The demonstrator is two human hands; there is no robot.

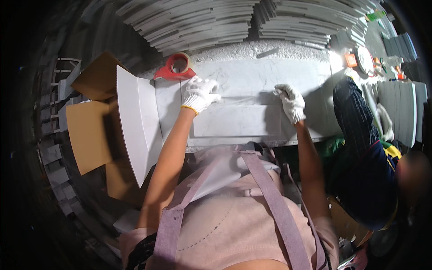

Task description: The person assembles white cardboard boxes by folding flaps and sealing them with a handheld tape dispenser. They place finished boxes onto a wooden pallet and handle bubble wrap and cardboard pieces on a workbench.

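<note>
**2 gloved hands on 1 marble slab, long axis running left to right**

Seen from above on a pale marble worktop: 1 rectangular grey-white marble slab, lying flat, directly in front of the body. Long axis from the left side to the right side, parallel to the near edge of the worktop. A thin clear film or strip along its far long edge, between the 2 hands; exact material hard to tell.

Left hand in a white knitted glove, resting on the far left corner of the slab, fingers spread and laid flat, pressing down, not closed around anything. Right hand in the same kind of glove, at the far right corner, fingers curled and pinched at the right end of the clear strip; whether really gripping it, cannot tell for sure. Both hands about equally near to the slab, 1 at each end of the long axis, with the slab stretching toward the body from the fingertips.

Just beyond the left hand, touching nothing of it: a red tape dispenser with 1 roll. At far left, a white board standing tilted beside brown cardboard. Behind the worktop, stacks of grey tiles. At right, another person's dark striped sleeve, apart from the slab.
</note>
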